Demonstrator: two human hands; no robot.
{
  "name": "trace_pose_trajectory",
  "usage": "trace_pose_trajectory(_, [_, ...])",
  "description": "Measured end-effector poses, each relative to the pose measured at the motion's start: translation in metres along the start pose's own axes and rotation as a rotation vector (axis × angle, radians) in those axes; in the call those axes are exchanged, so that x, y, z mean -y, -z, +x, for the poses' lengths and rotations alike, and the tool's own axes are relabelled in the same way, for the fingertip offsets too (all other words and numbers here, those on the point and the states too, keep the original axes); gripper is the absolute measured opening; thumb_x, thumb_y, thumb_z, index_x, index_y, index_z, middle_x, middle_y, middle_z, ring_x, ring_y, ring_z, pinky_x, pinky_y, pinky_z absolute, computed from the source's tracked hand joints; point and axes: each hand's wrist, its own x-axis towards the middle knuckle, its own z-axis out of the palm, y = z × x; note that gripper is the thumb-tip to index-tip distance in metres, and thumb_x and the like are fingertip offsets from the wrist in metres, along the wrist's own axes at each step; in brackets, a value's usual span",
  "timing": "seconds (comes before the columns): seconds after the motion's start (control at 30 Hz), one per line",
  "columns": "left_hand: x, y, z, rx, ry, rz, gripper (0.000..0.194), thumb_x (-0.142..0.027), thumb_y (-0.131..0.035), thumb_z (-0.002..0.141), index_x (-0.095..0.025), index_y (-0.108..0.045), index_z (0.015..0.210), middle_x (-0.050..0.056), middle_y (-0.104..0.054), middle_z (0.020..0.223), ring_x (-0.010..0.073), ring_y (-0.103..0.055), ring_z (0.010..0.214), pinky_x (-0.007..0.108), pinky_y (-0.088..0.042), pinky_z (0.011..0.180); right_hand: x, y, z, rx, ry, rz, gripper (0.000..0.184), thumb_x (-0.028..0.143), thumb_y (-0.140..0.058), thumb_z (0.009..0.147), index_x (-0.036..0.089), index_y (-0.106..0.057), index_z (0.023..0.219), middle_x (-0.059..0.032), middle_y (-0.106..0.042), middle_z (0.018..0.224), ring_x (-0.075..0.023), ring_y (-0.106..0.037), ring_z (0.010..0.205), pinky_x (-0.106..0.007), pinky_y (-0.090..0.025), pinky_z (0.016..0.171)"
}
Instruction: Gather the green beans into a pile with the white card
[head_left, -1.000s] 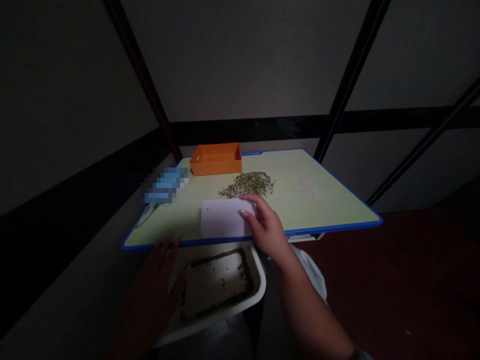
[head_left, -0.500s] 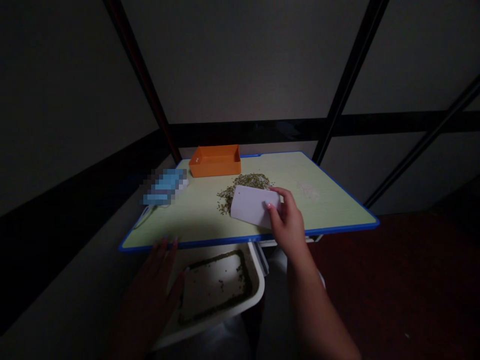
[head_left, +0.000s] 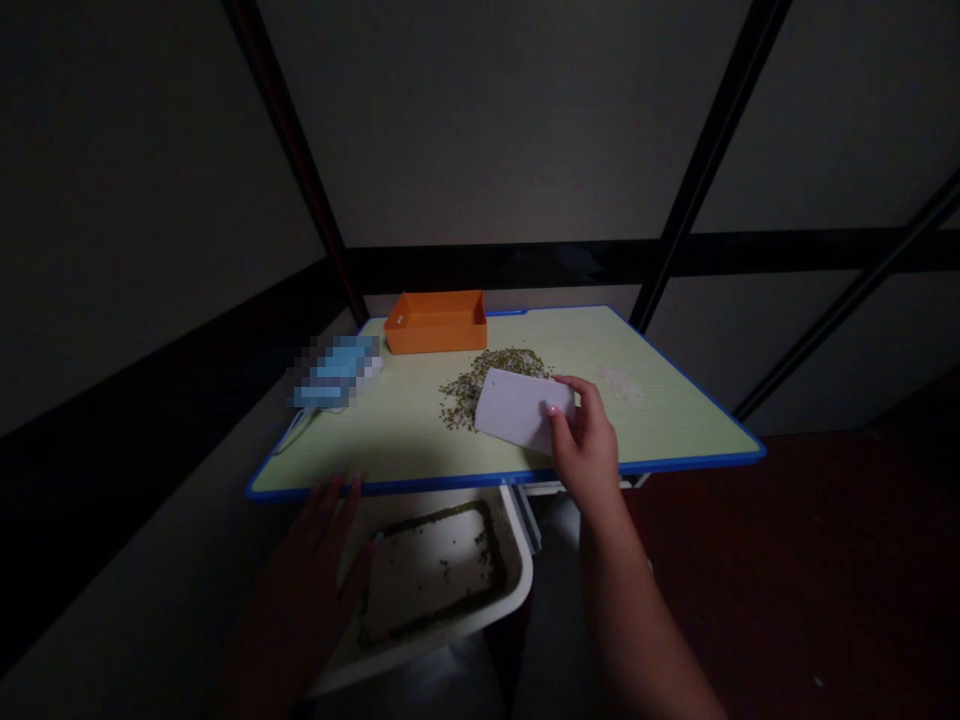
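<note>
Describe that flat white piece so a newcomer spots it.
Find the pale green, blue-edged tabletop. Near its front edge, the right hand holds a whitish, rectangular plate. Unlike the open orange box behind, it's flat with a dark corner dot.

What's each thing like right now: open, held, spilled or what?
Card: held, tilted
Right hand: closed on the card
Left hand: open, fingers apart
Green grains: loose, spread in a low heap
Pale bits: scattered thinly
Box: upright, open on top
Drawer: pulled out, dark bits inside
Blue thing: too blurred to tell
</note>
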Motion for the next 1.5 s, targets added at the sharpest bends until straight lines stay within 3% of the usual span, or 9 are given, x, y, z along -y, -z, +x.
trace_pose_trajectory(0.47, [-0.001, 0.002, 0.000, -0.001, -0.024, 0.035, 0.068, -0.053, -0.033, 0.093, -0.022, -0.022, 0.154, 0.012, -0.043, 0.155, 0.0273, -0.039, 0.144, 0.046, -0.044, 0.111, 0.009, 0.005, 0.000, -0.029, -0.024, -0.101, 0.032, 0.026, -0.049, 0.088, 0.020, -0.057, 0.119, -0.0028, -0.064, 0.080, -0.0145, -0.050, 0.055, -0.027, -0.036, 0.054])
trace_pose_trajectory(0.87, [0.002, 0.000, 0.001, 0.005, -0.024, 0.028, 0.066, -0.051, -0.034, 0.093, -0.022, -0.028, 0.152, 0.012, -0.044, 0.154, 0.0274, -0.042, 0.143, 0.046, -0.046, 0.109, 0.007, -0.001, -0.002, -0.005, -0.003, -0.045, 0.034, 0.026, -0.048, 0.090, 0.022, -0.054, 0.123, -0.0078, -0.070, 0.098, -0.0185, -0.060, 0.067, -0.029, -0.044, 0.060])
trace_pose_trajectory(1.3, [0.000, 0.004, 0.001, 0.008, -0.027, 0.028, 0.066, -0.050, -0.035, 0.093, -0.020, -0.029, 0.152, 0.011, -0.045, 0.154, 0.0263, -0.041, 0.143, 0.043, -0.044, 0.110, 0.007, -0.006, -0.002, -0.039, -0.025, -0.070, 0.033, 0.027, -0.049, 0.089, 0.021, -0.056, 0.121, -0.0035, -0.067, 0.082, -0.0155, -0.053, 0.055, -0.027, -0.037, 0.053])
trace_pose_trajectory(1.5, [0.000, 0.003, 0.001, 0.022, -0.005, -0.001, 0.067, -0.052, -0.034, 0.093, -0.023, -0.027, 0.152, 0.010, -0.045, 0.154, 0.0270, -0.041, 0.143, 0.045, -0.044, 0.111, 0.006, -0.013, -0.002, -0.029, -0.030, -0.054, 0.034, 0.027, -0.048, 0.089, 0.021, -0.055, 0.122, -0.0044, -0.068, 0.082, -0.0181, -0.058, 0.061, -0.028, -0.042, 0.057])
